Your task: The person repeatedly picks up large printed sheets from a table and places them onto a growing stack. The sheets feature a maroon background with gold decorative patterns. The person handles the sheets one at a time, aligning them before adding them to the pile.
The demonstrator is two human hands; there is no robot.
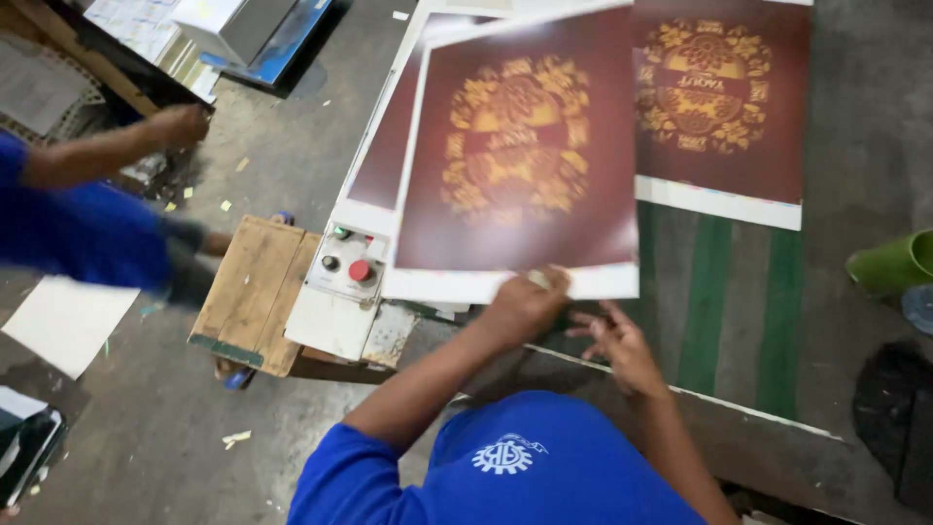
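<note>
— What's at the far left on your feed?

— A co-worker's arm [107,151] in a blue sleeve, reaching toward a dark bench. Right of it stands a wooden crate [255,292] on the concrete floor [146,428], and touching the crate is a pale control box [347,282] with a red button and two smaller knobs.

— And my hands?

— I see the left hand [525,303] closed in a pinch on the white bottom margin of the top printed sheet [520,156], a maroon sheet with a gold ornament. The sheet is lifted and tilted, its lower left corner over the control box. Beneath it lie more sheets of the same kind [724,107], flat on the work table [739,311], which has green stripes.

— The other hand?

— The right hand [617,345] is open, fingers spread, holding nothing. It hovers just below the sheet's bottom edge; whether it touches the table I cannot tell. A green container [889,262] sits at the far right.
</note>
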